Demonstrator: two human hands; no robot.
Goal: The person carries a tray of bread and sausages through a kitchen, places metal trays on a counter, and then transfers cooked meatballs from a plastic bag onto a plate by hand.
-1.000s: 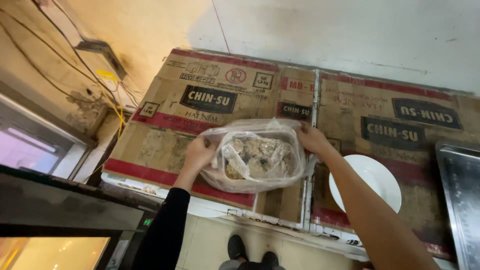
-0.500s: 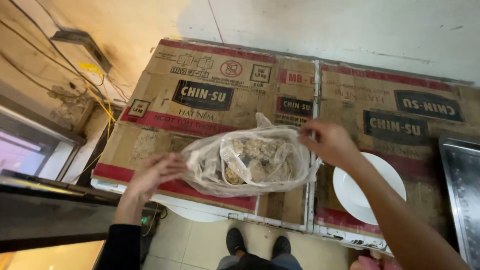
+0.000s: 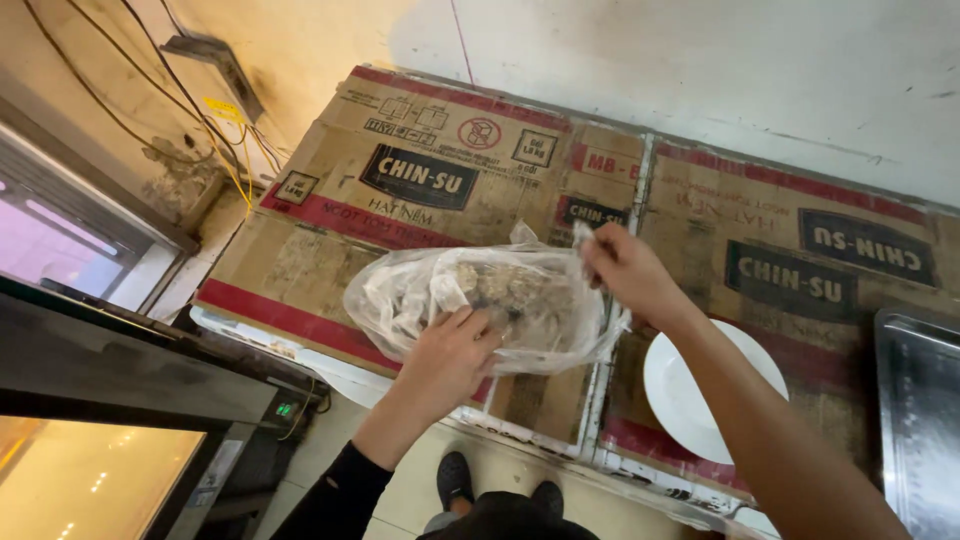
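Left hand [image 3: 448, 352] fingers inside clear bag [image 3: 490, 305] | right hand [image 3: 628, 272] pinches bag rim open | contents not yet out | white plate [image 3: 700, 385] below right hand, bare

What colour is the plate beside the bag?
The plate is plain white, with no pattern; it shows in the head view, partly hidden under the right forearm.

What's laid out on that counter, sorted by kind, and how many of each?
Flattened brown cardboard boxes with red stripes: 2
Clear plastic bag of brownish food: 1
Round white plate: 1
Metal tray: 1
Total: 5
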